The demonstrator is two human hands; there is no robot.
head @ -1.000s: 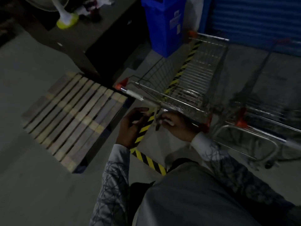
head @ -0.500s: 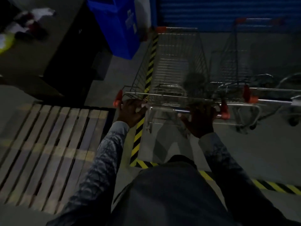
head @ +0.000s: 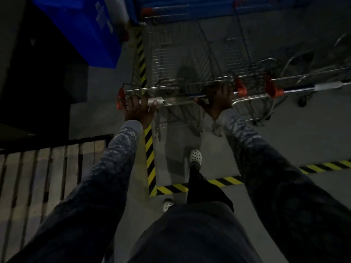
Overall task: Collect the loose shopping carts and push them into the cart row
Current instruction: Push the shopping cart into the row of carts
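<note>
Left grip (head: 139, 109) is closed around the handle bar (head: 171, 100) of a wire shopping cart (head: 176, 54), with the fingers curled over the bar close to its orange end cap (head: 120, 99). Right grip (head: 216, 103), the person's other hand, holds the same bar further along. In the dim light its fingers seem to wrap the bar too, though the detail is murky. Both arms, in dark patterned sleeves, reach straight out from the camera wearer.

The cart stands directly ahead, with its basket pointing away toward a blue roller shutter (head: 209, 4). A second cart (head: 252, 54) sits just beside it on the right, so the two are side by side, not nested.

The step in hand looks like driving this cart forward into its place. Doing it well likely means:
- pushing evenly through both hands so the cart tracks straight along the striped line;
- keeping it off the bin on the left and the neighbouring cart's frame on the right;
- taking short steps clear of the rear wheels.

The floor (head: 294, 133) is smooth grey concrete. Yellow-and-black hazard tape (head: 150, 149) runs along the cart's left side and turns a corner near the person's pale shoes (head: 195, 156). A wooden pallet (head: 38, 177) lies at lower left. A large blue bin (head: 81, 29) stands at upper left. The room is dark, like a storage bay.
</note>
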